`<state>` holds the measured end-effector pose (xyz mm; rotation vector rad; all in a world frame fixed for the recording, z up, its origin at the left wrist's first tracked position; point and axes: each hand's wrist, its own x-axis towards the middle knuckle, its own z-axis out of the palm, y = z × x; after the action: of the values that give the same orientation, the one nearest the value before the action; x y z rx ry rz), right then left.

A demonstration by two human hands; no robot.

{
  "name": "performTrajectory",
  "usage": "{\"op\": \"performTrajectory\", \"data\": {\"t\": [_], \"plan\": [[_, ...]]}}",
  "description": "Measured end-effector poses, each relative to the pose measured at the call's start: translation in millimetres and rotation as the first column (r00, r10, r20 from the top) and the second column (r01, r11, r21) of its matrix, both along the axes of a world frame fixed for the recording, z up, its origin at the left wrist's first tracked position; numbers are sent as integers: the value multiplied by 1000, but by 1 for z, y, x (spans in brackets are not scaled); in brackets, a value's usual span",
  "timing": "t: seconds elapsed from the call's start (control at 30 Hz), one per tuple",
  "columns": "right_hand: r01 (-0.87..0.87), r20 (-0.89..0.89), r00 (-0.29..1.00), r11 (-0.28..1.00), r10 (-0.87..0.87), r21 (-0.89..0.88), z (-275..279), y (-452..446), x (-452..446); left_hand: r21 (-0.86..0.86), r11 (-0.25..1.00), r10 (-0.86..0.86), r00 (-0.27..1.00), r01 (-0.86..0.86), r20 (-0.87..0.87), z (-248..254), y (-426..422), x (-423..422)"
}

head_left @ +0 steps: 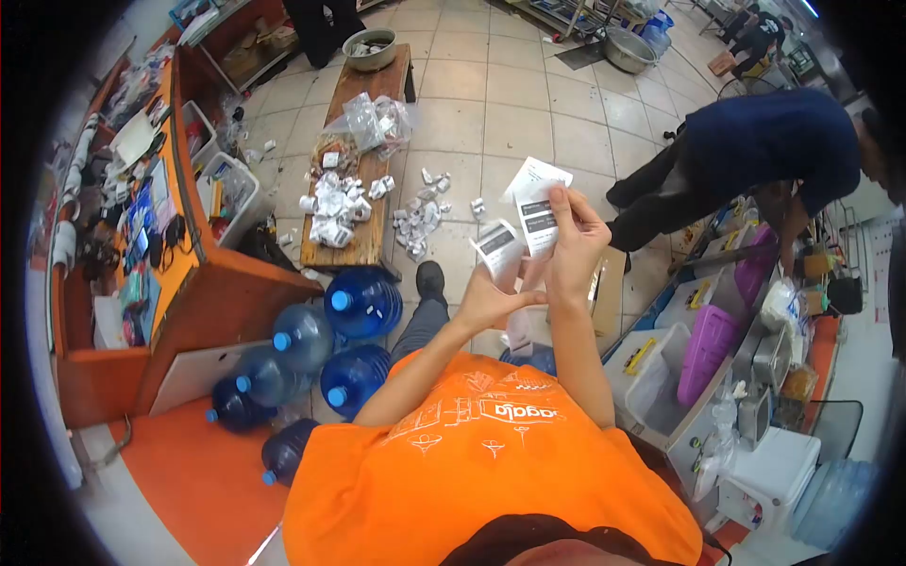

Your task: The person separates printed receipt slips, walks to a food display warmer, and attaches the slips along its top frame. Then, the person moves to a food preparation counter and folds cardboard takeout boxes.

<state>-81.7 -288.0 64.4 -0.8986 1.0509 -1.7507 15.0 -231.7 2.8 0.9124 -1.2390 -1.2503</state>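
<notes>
My right hand (578, 247) is raised in front of my chest, its thumb pressing on a white paper strip (538, 219) with black printed blocks, like receipts or labels. Lower and to the left, my left hand (493, 304) grips a curled part of printed paper (499, 247); whether it is the same strip I cannot tell. A pale tail of paper (518, 338) hangs below the hands. Beyond them, small rolled or folded white papers (338, 209) are heaped on a wooden bench (370, 104), and more loose papers (421, 219) lie on the floor beside it.
Large blue water bottles (362, 302) stand by my left leg. An orange counter (236, 292) covered in clutter is at left. At right, a person in dark clothes (755, 141) bends over near purple baskets (708, 349). A clear plastic bag (377, 123) and metal bowl (370, 58) sit on the bench.
</notes>
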Motion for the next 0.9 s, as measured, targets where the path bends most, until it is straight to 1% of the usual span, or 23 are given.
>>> {"op": "performTrajectory", "data": {"t": [0.07, 0.13, 0.17, 0.2, 0.23, 0.27, 0.3, 0.33, 0.37, 0.4, 0.43, 0.47, 0.5, 0.53, 0.57, 0.63, 0.67, 0.7, 0.73, 0.77, 0.8, 0.83, 0.9], "plan": [[10, 27, 1000, 1000, -10, 2, 5, -44, 13, -15, 996, 87, 995, -88, -40, -8, -27, 11], [68, 131, 990, 995, -58, -72, 24, -83, 19, 132, 984, -108, 989, 121, -104, 1, -57, 34], [70, 187, 981, 991, -48, -117, 9, -117, 0, 125, 985, -104, 989, 117, -109, 2, -70, 45], [66, 187, 980, 998, -63, -13, 30, -127, -5, 141, 978, -132, 976, 157, -170, 2, -82, 55], [28, 179, 984, 996, -13, -80, 38, -141, -10, 156, 968, -158, 960, 197, -231, 9, -94, 63], [81, 228, 972, 994, -63, -72, 43, -149, -8, 124, 972, -157, 948, 197, -278, 21, -103, 71], [109, 253, 963, 992, -90, -66, 47, -150, -7, 124, 972, -156, 947, 197, -279, 26, -113, 80], [138, 277, 954, 989, -116, -59, 51, -151, -6, 209, 947, -213, 963, 246, -167, 29, -123, 91], [-174, 275, 943, 982, 189, -79, 33, -150, -30, 300, 911, -279, 959, 283, -59, 29, -130, 98], [-163, 155, 974, 987, 163, -12, 27, -146, -26, 116, 965, -232, 972, 235, -36, 20, -138, 97], [-144, 32, 989, 988, 143, 52, 25, -142, -18, 121, 963, -237, 971, 240, -39, 25, -147, 100], [-122, 196, 979, 926, 54, 357, 26, -126, -5, 147, 964, -225, 974, 222, 3, 35, -155, 103], [-300, -40, 937, 857, 348, 419, 22, -118, 2, 171, 964, -215, 976, 205, 44, 40, -162, 103], [-432, -241, 753, 736, 612, 521, 17, -115, 7, 248, 953, -187, 982, 173, 32, 34, -167, 102], [-427, -235, 757, 734, 609, 528, 10, -118, 13, 257, 949, -194, 981, 180, 30, 33, -175, 101], [-345, -261, 755, 703, 602, 621, -3, -126, 24, 245, 961, 182, 962, -130, -205, 38, -197, 103], [-348, -256, 755, 700, 604, 624, -6, -135, 26, 290, 946, 241, 914, -146, -326, 43, -208, 105], [-306, -504, 731, 881, 460, 360, -8, -148, 28, 296, 943, 248, 914, -152, -322, 46, -214, 104], [-285, -680, 692, 957, 241, 49, -9, -157, 29, 237, 968, 157, 942, -86, -298, 48, -218, 102], [-292, -673, 696, 955, 251, 55, -7, -162, 28, 178, 984, 65, 962, -17, -267, 48, -221, 99], [-341, -672, 642, 923, 369, 181, 0, -168, 27, 214, 977, 8, 994, 17, -111, 42, -222, 95], [-386, -657, 578, 872, 484, 303, 5, -174, 25, 217, 976, 22, 994, 1, -105, 35, -224, 91], [-379, -699, 543, 879, 466, 290, 2, -189, 26, 329, 944, 44, 992, -2, -120, 25, -231, 82]]}}
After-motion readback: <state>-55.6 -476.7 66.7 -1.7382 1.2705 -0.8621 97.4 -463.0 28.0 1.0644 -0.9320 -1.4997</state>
